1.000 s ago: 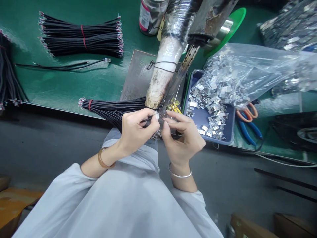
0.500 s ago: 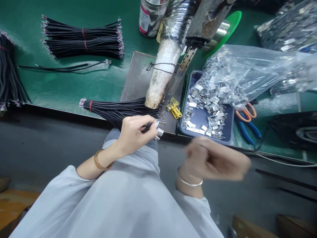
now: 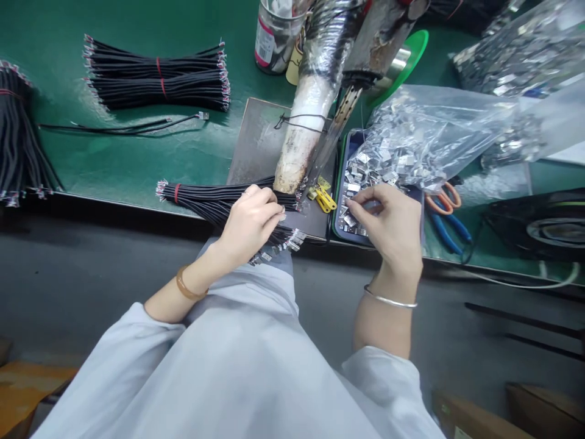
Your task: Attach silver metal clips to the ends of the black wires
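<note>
My left hand (image 3: 251,222) is closed at the right end of the bundle of black cables (image 3: 201,196), thumb and fingers pinching a cable whose tip is mostly covered. Just below its fingertips, metal USB connectors (image 3: 296,239) on cable ends hang at the table edge. Over the blue tray (image 3: 337,227) of loose connectors, my right hand (image 3: 388,222) has its thumb and index finger pinched on a small metal USB connector (image 3: 350,203). Above the cable bundle hang a white wrapped tube (image 3: 297,149) and a soldering iron (image 3: 342,116), both pointing down.
A yellow clip-like tool (image 3: 325,199) lies left of the tray. A plastic bag of connectors (image 3: 425,134) slumps over the tray's back; pliers (image 3: 445,219) lie right of it. More cable bundles (image 3: 158,79) and a can (image 3: 274,42) stand farther back.
My right hand has moved from the blurred spot below the table edge up and over the tray. My left hand has shifted slightly and turned, its back now more upward.
</note>
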`<state>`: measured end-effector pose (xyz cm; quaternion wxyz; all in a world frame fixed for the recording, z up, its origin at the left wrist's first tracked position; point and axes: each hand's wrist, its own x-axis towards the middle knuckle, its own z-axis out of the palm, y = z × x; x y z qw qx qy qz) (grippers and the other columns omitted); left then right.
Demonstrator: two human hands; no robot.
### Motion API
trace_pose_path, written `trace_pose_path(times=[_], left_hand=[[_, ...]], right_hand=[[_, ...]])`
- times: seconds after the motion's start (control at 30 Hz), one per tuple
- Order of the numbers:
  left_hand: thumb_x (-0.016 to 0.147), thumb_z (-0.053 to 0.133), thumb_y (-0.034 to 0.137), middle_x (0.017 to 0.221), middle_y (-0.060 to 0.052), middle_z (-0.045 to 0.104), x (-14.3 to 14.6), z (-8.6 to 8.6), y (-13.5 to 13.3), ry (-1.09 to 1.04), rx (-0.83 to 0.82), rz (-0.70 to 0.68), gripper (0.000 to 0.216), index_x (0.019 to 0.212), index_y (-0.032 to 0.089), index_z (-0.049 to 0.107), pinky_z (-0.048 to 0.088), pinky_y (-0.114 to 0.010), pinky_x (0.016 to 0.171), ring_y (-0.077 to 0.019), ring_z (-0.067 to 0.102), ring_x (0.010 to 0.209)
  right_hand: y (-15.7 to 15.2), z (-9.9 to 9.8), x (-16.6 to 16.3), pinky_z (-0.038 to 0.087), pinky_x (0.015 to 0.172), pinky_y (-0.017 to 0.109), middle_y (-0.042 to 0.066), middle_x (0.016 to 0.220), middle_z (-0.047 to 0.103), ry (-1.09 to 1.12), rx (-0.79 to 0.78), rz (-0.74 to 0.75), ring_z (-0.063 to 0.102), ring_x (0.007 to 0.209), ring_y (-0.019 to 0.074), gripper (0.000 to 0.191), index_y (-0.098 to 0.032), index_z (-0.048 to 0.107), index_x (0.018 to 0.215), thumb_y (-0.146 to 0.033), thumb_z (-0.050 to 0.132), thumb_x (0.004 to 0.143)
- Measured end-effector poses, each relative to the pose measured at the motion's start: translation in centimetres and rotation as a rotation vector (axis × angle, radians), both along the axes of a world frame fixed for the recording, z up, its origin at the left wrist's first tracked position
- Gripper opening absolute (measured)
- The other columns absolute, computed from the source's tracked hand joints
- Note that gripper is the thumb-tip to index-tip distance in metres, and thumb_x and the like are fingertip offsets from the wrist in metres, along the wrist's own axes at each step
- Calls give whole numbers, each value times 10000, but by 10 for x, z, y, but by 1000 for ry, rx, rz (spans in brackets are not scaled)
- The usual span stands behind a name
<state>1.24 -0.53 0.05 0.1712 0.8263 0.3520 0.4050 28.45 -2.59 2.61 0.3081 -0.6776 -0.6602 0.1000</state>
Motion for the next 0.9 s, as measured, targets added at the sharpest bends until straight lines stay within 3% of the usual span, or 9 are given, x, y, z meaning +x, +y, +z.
trace_pose_path(times=[0.17, 0.23, 0.4, 0.5, 0.57, 0.63, 0.77, 0.9], left_hand=[[1014, 497, 104, 923, -122, 679, 4, -3, 2, 253, 73, 8, 316, 764, 157, 683, 476, -374, 792, -249, 562, 871], [1013, 493, 97, 908, -118, 682, 2, -3, 0, 214, 80, -5, 274, 816, 150, 677, 470, -369, 799, -251, 566, 868], [1045, 545, 192, 822, -65, 689, -5, -1, -3, -10, 116, -133, 165, 991, 125, 685, 483, -322, 773, -200, 574, 769], [1054, 551, 224, 753, -34, 653, -4, 0, -4, -44, 158, -228, 205, 956, 142, 712, 472, -273, 691, -163, 547, 684], [1037, 546, 161, 722, -22, 637, -1, 2, -6, -82, 137, -246, 214, 891, 145, 701, 456, -245, 641, -141, 547, 652], [985, 577, 99, 689, -1, 622, 3, 4, -8, -152, 45, -209, 173, 852, 143, 679, 433, -223, 591, -117, 535, 608], [881, 620, 78, 610, 47, 575, 8, 10, -11, -288, -236, -119, 125, 782, 139, 666, 367, -182, 492, -69, 455, 506], [877, 640, 170, 605, 38, 605, 9, 16, -11, -342, -489, -124, 127, 766, 134, 690, 369, -165, 481, -61, 463, 509]], right_hand=[[10, 8, 5, 407, 541, 300, -38, 598, 633, -36, -155, 78, 528, 497, 141, 187, -243, 583, 623, -199, 736, 721], [5, 10, 2, 427, 564, 299, -35, 619, 628, -56, -59, 22, 549, 538, 146, 189, -247, 559, 627, -147, 698, 707], [-23, 19, -16, 473, 547, 287, -1, 737, 672, -11, 351, -124, 638, 665, 175, 209, -255, 548, 664, -121, 684, 750], [-40, 26, -37, 513, 536, 276, -9, 751, 702, 186, 395, -167, 660, 629, 156, 203, -243, 593, 696, -129, 727, 797], [-48, 26, -55, 573, 566, 286, -15, 775, 717, 382, 357, -109, 700, 649, 162, 199, -235, 610, 722, -158, 766, 818], [-53, 21, -73, 627, 638, 311, -5, 854, 741, 486, 313, -45, 735, 695, 164, 165, -225, 643, 766, -188, 771, 863], [-51, -2, -98, 639, 749, 309, 6, 921, 777, 365, 398, -17, 757, 863, 168, 85, -242, 736, 856, -173, 764, 898], [-43, -17, -106, 652, 723, 273, 17, 972, 795, 503, 274, 65, 773, 896, 162, 94, -242, 766, 889, -167, 720, 921]])
